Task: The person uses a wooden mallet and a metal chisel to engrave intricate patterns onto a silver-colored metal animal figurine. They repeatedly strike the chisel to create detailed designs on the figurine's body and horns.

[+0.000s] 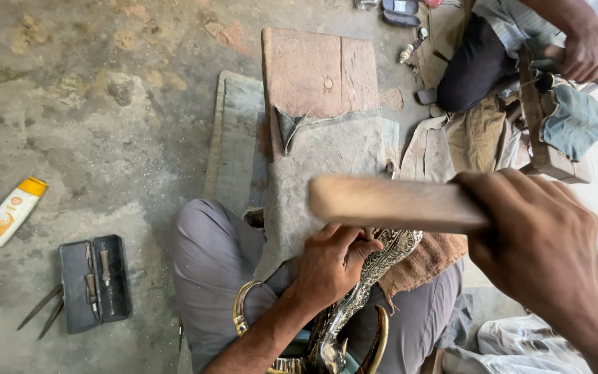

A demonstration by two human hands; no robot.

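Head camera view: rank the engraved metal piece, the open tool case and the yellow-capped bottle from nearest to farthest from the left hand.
From the left hand:
1. Engraved metal piece, under the hand, touching it.
2. Open tool case, on the floor, toward the picture's left.
3. Yellow-capped bottle, farther toward the picture's left edge.

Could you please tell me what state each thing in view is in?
Wooden mallet: raised, gripped by right hand.
Ornate metal piece: lying on lap, steadied by left hand.
Tool case: open, tools inside.
White bottle: lying down, capped.
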